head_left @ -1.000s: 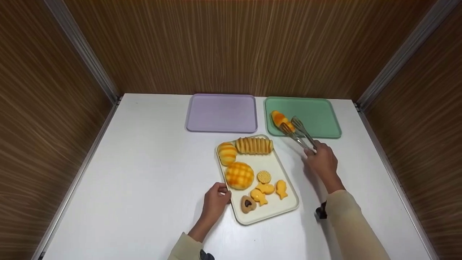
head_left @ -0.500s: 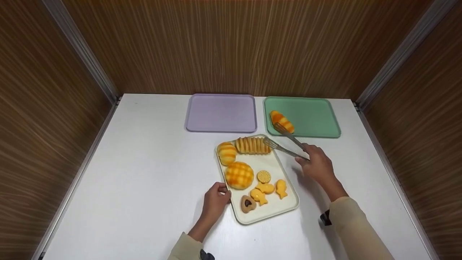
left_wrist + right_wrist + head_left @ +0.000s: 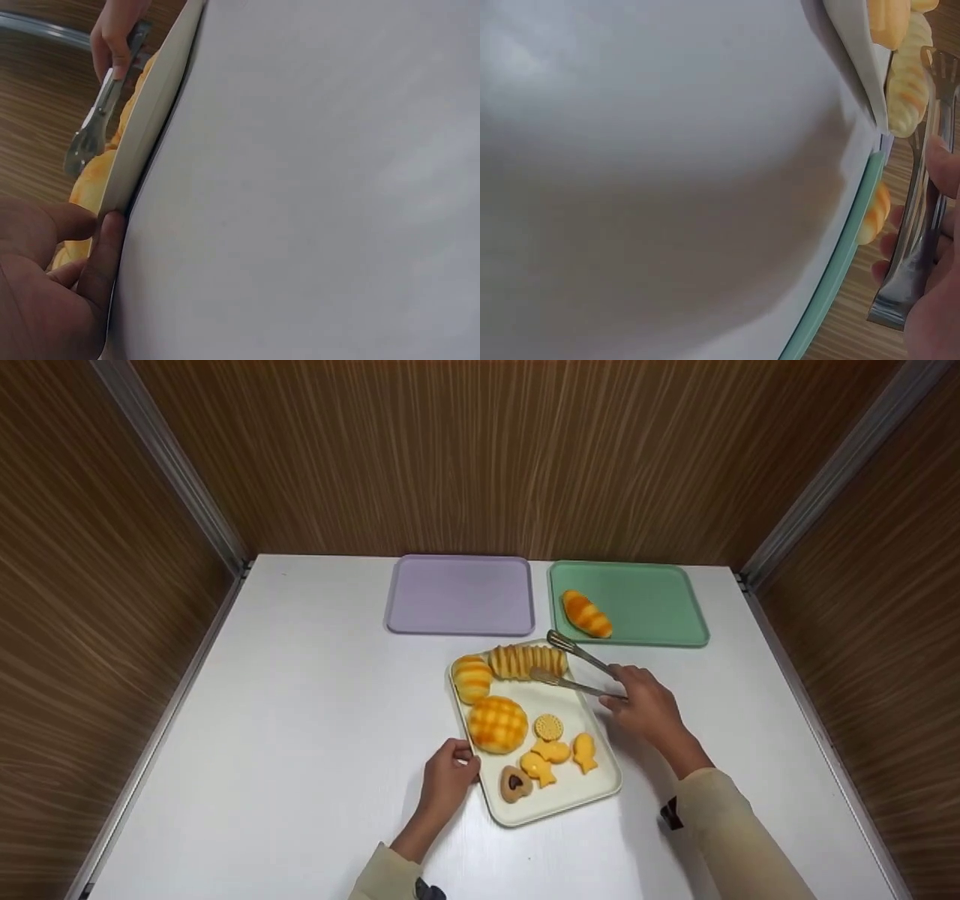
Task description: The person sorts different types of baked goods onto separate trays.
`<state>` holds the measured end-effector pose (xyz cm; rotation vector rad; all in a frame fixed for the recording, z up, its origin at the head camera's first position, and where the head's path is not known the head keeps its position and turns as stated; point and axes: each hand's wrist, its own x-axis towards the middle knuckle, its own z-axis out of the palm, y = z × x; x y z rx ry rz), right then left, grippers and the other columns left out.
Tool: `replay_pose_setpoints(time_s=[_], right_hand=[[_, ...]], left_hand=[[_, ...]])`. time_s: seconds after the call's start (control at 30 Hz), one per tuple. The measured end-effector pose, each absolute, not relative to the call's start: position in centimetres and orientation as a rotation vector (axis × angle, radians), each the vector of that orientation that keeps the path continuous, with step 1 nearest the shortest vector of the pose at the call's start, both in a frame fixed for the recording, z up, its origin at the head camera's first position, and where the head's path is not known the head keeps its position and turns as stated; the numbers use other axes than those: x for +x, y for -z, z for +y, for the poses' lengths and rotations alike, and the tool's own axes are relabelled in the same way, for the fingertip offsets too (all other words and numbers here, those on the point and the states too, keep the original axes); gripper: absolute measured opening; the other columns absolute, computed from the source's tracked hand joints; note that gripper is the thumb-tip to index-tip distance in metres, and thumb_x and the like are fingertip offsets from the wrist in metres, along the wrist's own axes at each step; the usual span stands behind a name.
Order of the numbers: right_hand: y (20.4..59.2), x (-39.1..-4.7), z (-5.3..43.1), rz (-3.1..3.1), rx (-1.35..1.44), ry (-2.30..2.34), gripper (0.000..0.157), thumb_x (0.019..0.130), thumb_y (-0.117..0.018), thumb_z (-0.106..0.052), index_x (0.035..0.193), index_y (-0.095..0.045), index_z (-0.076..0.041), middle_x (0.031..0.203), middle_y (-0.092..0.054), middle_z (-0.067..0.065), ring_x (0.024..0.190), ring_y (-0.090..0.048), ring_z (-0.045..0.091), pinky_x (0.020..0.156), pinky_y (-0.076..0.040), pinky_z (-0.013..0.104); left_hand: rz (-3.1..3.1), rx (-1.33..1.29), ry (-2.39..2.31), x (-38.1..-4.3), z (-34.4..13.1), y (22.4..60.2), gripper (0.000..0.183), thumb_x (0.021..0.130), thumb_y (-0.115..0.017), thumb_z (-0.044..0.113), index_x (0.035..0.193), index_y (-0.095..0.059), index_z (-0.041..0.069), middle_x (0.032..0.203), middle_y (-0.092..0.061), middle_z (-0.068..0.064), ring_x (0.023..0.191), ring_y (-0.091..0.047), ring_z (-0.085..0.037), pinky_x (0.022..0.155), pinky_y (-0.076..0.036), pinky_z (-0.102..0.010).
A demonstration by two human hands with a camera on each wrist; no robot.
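Observation:
My left hand pinches the left rim of a cream tray between thumb and fingers. In my right hand I grip metal tongs, their two arms spread around the right end of a long ridged bread roll at the tray's far edge. Also on the cream tray are a small striped bun, a round checkered bun, a round biscuit, several fish-shaped crackers and a heart-shaped cookie. The right wrist view shows the tongs held along their length.
At the back of the white table lies a purple tray. To its right is a green tray with a striped croissant-like bread at its left side. Wood-patterned panels enclose the back and both sides.
The tongs have moved from the striped bread on the green tray, left and nearer, to the ridged roll. That striped bread stays on the green tray. My left hand has not moved.

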<state>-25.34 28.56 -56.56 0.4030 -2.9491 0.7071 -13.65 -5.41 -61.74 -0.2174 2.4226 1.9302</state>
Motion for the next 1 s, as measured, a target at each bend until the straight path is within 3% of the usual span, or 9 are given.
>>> replay_pose_setpoints(time_s=[0.67,1.0], right_hand=[[57.1,-26.4,28.2,-3.014,0.456,-0.619,0.057,0.091,-0.073,-0.029,0.14,-0.054,-0.007,0.132,-0.06,0.016,0.122,-0.055,0.035,0.1,-0.049,0.058],[56.9,-26.3,28.1,-2.951,0.49,-0.589,0.048,0.089,-0.075,-0.026,0.131,-0.062,-0.006,0.12,-0.066,0.015,0.113,-0.059,0.033,0.092,-0.053,0.056]], left_hand=[[2.407,-0.214,-1.942,-13.5,-5.3,61.6,0.022,0.091,-0.065,0.01,0.111,-0.064,0.0,0.095,-0.065,-0.009,0.069,-0.062,-0.009,0.065,-0.06,-0.024],[2.402,-0.213,-1.939,-13.4,-5.3,61.7,0.022,0.092,-0.065,0.011,0.111,-0.064,0.0,0.096,-0.066,-0.01,0.071,-0.062,-0.009,0.065,-0.06,-0.024]])
